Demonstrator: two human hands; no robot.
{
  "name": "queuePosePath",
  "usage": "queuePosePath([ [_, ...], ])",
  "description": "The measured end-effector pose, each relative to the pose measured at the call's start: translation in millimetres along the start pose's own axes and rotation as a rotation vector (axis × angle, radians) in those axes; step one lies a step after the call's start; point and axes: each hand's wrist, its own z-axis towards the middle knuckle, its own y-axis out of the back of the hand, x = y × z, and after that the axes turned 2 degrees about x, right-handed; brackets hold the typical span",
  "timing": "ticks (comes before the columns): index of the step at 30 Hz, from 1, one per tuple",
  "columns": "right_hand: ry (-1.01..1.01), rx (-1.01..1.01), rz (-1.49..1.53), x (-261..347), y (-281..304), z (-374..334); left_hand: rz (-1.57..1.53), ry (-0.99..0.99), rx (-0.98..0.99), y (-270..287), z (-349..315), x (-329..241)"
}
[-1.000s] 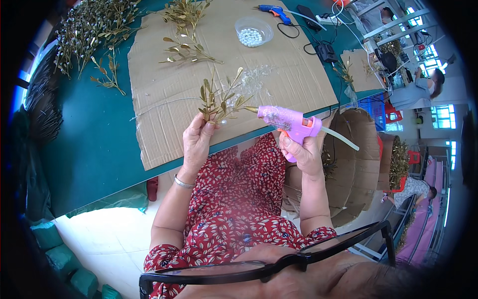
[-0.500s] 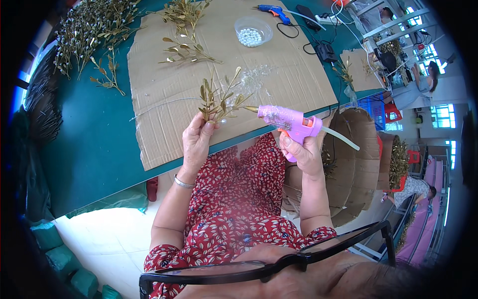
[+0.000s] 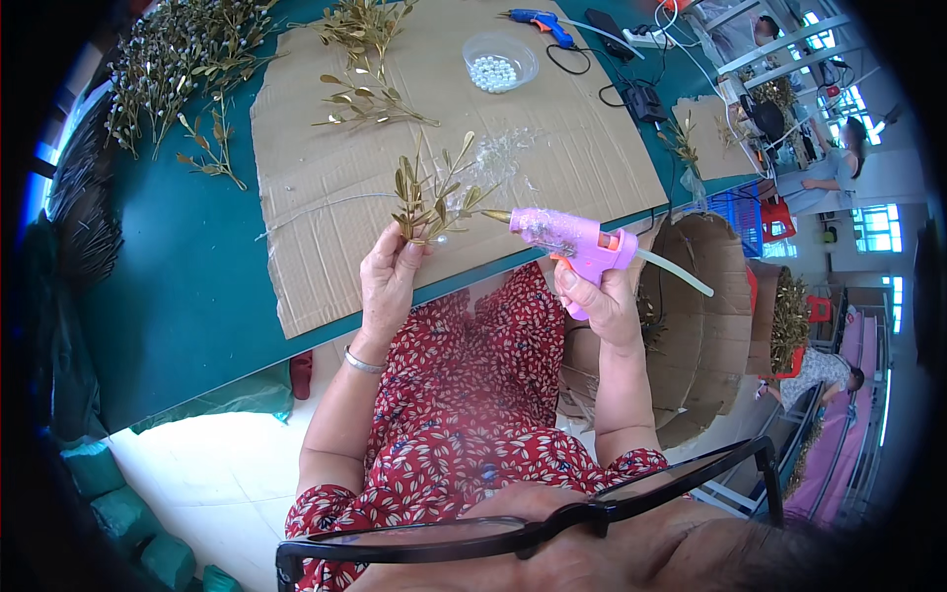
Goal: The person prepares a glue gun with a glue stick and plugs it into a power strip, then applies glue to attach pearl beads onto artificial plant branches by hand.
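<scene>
Pinched in my left hand is a gold artificial leaf sprig, upright above the cardboard's near edge. A white pearl bead shows beside my fingertips, at the sprig's lower stems. My right hand is wrapped round the handle of a pink glue gun, a finger by its orange trigger. The gun's brass nozzle points left at the sprig's right-hand leaves; whether it touches them I cannot tell. A pale glue stick sticks out of its back. Strands of dried glue lie on the cardboard beyond.
A cardboard sheet covers part of the green table. On it stand a clear bowl of white beads and loose gold sprigs. Finished-looking sprigs heap at far left. A blue glue gun and cables lie far right.
My hands, the sprig and the pink glue gun are almost unmoved. In the right background, a seated person has shifted posture.
</scene>
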Motion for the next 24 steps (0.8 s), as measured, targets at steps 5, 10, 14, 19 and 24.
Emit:
queuePosePath([
  [5, 0.000, -0.006, 0.007, -1.1, 0.2, -1.1, -0.019, -0.024, -0.017, -0.7, 0.0, 1.6],
  [10, -0.013, -0.026, -0.041, 3.1, -0.4, -0.6, -0.035, -0.012, -0.021, -2.4, 0.2, 1.0],
  [14, -0.022, -0.019, -0.085, 8.4, 2.3, -0.8, 0.009, -0.015, -0.010, -0.8, -0.3, -0.7],
  [19, 0.015, -0.024, -0.152, 13.1, 1.7, 0.1, 0.042, -0.015, -0.018, -2.0, 0.1, -1.1],
  [24, 0.042, -0.012, -0.134, 11.5, 3.2, -1.1, 0.062, -0.014, -0.013, -0.2, 0.3, -0.5],
])
